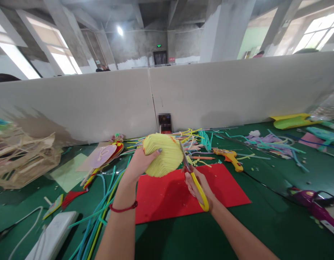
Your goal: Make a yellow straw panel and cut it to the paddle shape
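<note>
My left hand (141, 162) grips a rounded yellow piece (167, 159) made of many strips laid side by side, thumb across its front and a little orange along its upper edge. Yellow-handled scissors (197, 189) are in my right hand (200, 182), their blades pointing up against the right edge of the yellow piece. How far the blades are parted is hard to make out. Below both hands lies a red sheet (161, 198) on the green table, with small yellow scraps on and behind it.
Bundles of coloured pipe-cleaner-like strips (98, 216) lie left and behind. A yellow glue gun (231, 159) and a purple one (313, 206) rest at right with cords. A white power strip (53, 236), a round fan-like piece (104, 155) and a white partition (74, 104) surround the workspace.
</note>
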The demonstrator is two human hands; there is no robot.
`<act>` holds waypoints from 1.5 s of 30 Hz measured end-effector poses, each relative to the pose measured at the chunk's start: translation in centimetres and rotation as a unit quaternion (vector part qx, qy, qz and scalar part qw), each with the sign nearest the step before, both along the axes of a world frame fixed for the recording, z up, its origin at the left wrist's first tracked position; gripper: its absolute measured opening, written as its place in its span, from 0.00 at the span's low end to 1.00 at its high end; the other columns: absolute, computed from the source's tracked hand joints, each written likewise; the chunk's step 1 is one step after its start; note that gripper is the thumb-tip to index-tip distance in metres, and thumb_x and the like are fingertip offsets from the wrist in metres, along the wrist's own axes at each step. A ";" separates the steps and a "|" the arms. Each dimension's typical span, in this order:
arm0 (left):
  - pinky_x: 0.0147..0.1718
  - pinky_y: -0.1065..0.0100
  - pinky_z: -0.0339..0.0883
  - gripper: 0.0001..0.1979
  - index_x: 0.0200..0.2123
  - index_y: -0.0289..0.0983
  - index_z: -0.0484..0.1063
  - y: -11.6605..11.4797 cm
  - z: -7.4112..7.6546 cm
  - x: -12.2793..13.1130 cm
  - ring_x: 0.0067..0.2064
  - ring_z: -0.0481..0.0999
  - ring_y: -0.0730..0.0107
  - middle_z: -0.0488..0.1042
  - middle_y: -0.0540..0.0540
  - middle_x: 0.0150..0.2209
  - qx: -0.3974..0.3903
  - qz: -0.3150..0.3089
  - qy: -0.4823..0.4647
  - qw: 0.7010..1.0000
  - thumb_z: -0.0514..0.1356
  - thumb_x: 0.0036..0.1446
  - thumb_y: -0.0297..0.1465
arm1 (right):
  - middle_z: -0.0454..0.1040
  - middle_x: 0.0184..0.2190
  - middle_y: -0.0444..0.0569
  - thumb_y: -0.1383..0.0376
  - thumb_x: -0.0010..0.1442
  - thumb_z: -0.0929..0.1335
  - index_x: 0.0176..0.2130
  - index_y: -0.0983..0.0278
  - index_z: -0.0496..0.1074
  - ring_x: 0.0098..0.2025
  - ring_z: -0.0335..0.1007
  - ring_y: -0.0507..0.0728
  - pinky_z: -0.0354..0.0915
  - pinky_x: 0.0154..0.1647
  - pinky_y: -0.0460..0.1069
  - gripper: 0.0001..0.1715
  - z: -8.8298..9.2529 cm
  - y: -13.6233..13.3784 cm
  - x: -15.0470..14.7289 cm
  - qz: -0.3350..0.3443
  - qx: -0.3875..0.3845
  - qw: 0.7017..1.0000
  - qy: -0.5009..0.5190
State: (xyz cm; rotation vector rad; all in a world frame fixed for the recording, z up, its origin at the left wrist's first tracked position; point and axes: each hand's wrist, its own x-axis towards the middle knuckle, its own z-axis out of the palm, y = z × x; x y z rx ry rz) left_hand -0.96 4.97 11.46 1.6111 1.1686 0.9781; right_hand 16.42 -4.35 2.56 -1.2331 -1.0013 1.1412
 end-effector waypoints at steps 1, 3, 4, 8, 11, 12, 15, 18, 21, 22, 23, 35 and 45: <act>0.40 0.65 0.72 0.19 0.39 0.35 0.76 0.0 0.0 0.0 0.43 0.78 0.59 0.79 0.42 0.42 0.001 0.002 0.001 1.000 0.64 0.46 0.40 | 0.53 0.16 0.35 0.42 0.52 0.66 0.39 0.62 0.66 0.14 0.45 0.45 0.46 0.11 0.42 0.28 0.1 -0.1 0.0 0.000 0.002 1.000 -0.007; 0.39 0.66 0.72 0.18 0.38 0.35 0.76 0.1 0.0 -0.1 0.42 0.78 0.59 0.80 0.42 0.41 0.001 0.008 0.003 1.000 0.64 0.46 0.40 | 0.53 0.16 0.35 0.43 0.52 0.66 0.39 0.62 0.66 0.14 0.45 0.45 0.46 0.11 0.42 0.27 0.1 -0.1 0.0 0.001 0.003 1.000 -0.012; 0.39 0.66 0.72 0.19 0.38 0.35 0.76 0.1 -0.1 -0.1 0.42 0.78 0.59 0.80 0.42 0.41 0.002 0.015 0.001 1.000 0.65 0.45 0.41 | 0.52 0.16 0.35 0.43 0.52 0.66 0.39 0.62 0.66 0.14 0.45 0.45 0.46 0.11 0.42 0.27 0.1 -0.1 0.0 0.002 0.000 1.000 -0.011; 0.37 0.64 0.72 0.23 0.38 0.33 0.75 0.3 0.0 0.0 0.41 0.78 0.57 0.79 0.40 0.41 0.011 0.053 -0.024 0.998 0.66 0.43 0.43 | 0.54 0.16 0.36 0.42 0.52 0.66 0.39 0.63 0.66 0.14 0.46 0.45 0.45 0.12 0.42 0.28 0.1 -0.1 0.0 0.006 0.001 1.000 -0.012; 0.36 0.64 0.72 0.23 0.37 0.33 0.75 0.3 0.1 -0.1 0.40 0.78 0.57 0.80 0.40 0.39 0.010 0.067 -0.021 0.998 0.66 0.42 0.44 | 0.56 0.17 0.36 0.42 0.53 0.65 0.38 0.63 0.66 0.14 0.47 0.45 0.46 0.13 0.43 0.28 0.0 0.0 0.0 0.021 0.023 0.999 -0.023; 0.35 0.65 0.72 0.23 0.37 0.33 0.75 0.3 0.1 -0.1 0.40 0.78 0.57 0.80 0.41 0.39 0.005 0.067 -0.016 0.998 0.66 0.42 0.44 | 0.56 0.17 0.36 0.42 0.53 0.65 0.39 0.63 0.66 0.14 0.48 0.45 0.47 0.14 0.43 0.28 -0.1 0.0 0.0 0.028 0.031 0.999 -0.024; 0.33 0.67 0.72 0.20 0.35 0.34 0.75 0.3 0.3 -0.3 0.38 0.79 0.58 0.80 0.42 0.37 -0.012 0.059 -0.007 0.998 0.65 0.42 0.43 | 0.58 0.20 0.38 0.42 0.54 0.64 0.42 0.63 0.67 0.17 0.50 0.46 0.50 0.17 0.43 0.30 -0.4 0.0 0.1 0.042 0.046 0.998 -0.015; 0.32 0.68 0.72 0.19 0.34 0.34 0.76 0.2 0.4 -0.4 0.38 0.79 0.58 0.80 0.43 0.36 -0.005 0.047 0.008 0.999 0.65 0.42 0.42 | 0.59 0.22 0.39 0.41 0.55 0.62 0.46 0.63 0.66 0.18 0.50 0.46 0.51 0.18 0.44 0.32 -0.8 0.0 0.2 0.053 0.043 0.997 -0.023; 0.32 0.67 0.71 0.18 0.33 0.34 0.76 0.1 0.5 -0.4 0.37 0.79 0.57 0.80 0.42 0.35 0.016 0.053 0.043 0.998 0.64 0.43 0.43 | 0.58 0.22 0.39 0.42 0.57 0.61 0.49 0.64 0.64 0.18 0.50 0.46 0.51 0.18 0.45 0.33 -1.1 -0.1 0.3 0.067 0.044 0.996 -0.040; 0.32 0.67 0.71 0.19 0.33 0.34 0.76 0.1 0.5 -0.4 0.37 0.79 0.57 0.80 0.43 0.35 0.023 0.058 0.054 0.997 0.64 0.43 0.43 | 0.58 0.22 0.39 0.42 0.57 0.61 0.49 0.64 0.64 0.18 0.50 0.46 0.51 0.18 0.45 0.34 -1.2 0.0 0.3 0.068 0.044 0.996 -0.040; 0.32 0.66 0.71 0.19 0.33 0.34 0.76 0.2 0.5 -0.4 0.37 0.79 0.57 0.80 0.43 0.34 0.029 0.062 0.062 0.996 0.64 0.43 0.43 | 0.58 0.22 0.39 0.41 0.57 0.61 0.50 0.64 0.64 0.18 0.50 0.47 0.51 0.18 0.45 0.34 -1.3 0.0 0.3 0.067 0.044 0.996 -0.039; 0.29 0.68 0.70 0.17 0.32 0.34 0.76 0.1 0.5 -0.3 0.35 0.78 0.60 0.80 0.44 0.32 0.041 0.050 0.076 0.995 0.63 0.45 0.42 | 0.60 0.23 0.40 0.41 0.56 0.62 0.48 0.63 0.64 0.20 0.52 0.47 0.53 0.18 0.44 0.33 -0.8 -0.1 0.3 0.068 0.043 0.996 -0.029; 0.29 0.69 0.69 0.17 0.32 0.34 0.76 0.0 0.6 -0.2 0.34 0.78 0.61 0.80 0.45 0.32 0.034 0.054 0.079 0.995 0.63 0.44 0.42 | 0.54 0.18 0.36 0.43 0.54 0.65 0.41 0.63 0.65 0.17 0.46 0.46 0.45 0.16 0.44 0.28 0.0 -0.2 0.1 0.050 0.027 0.998 -0.005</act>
